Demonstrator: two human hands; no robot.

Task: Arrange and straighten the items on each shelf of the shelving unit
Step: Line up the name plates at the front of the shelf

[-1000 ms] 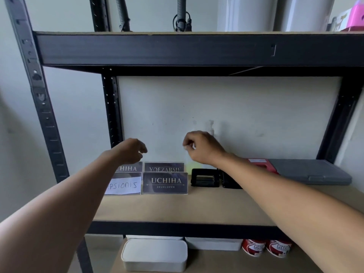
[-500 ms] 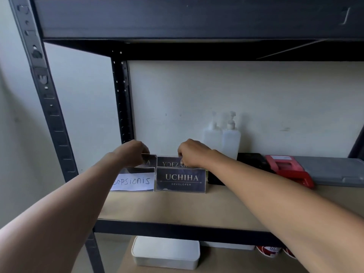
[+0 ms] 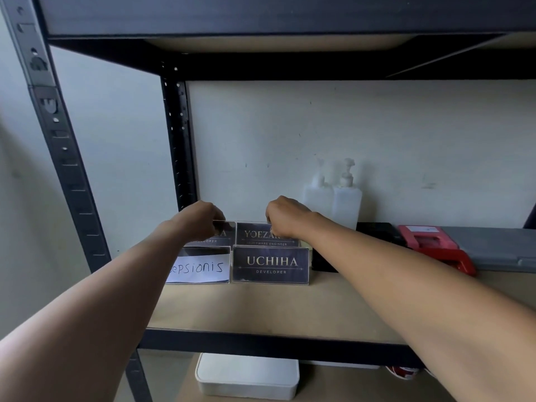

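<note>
- The left hand (image 3: 203,220) pinches the top edge of the far-left name plate (image 3: 224,232), fingers curled on it.
- The right hand (image 3: 285,217) pinches the top right of the far "YOEZAR" name plate (image 3: 261,235), fingers curled.
- Both plates stand in the far row on the wooden shelf (image 3: 290,309), touching side by side.
- In the near row stand a handwritten plate (image 3: 200,266) on the left and the "UCHIHA" plate (image 3: 271,265) just beside it on the right.
- Two white pump bottles (image 3: 346,204) stand at the far wall, right of the hands.
- A red tool (image 3: 435,248) and a grey case (image 3: 499,248) lie farther right.
</note>
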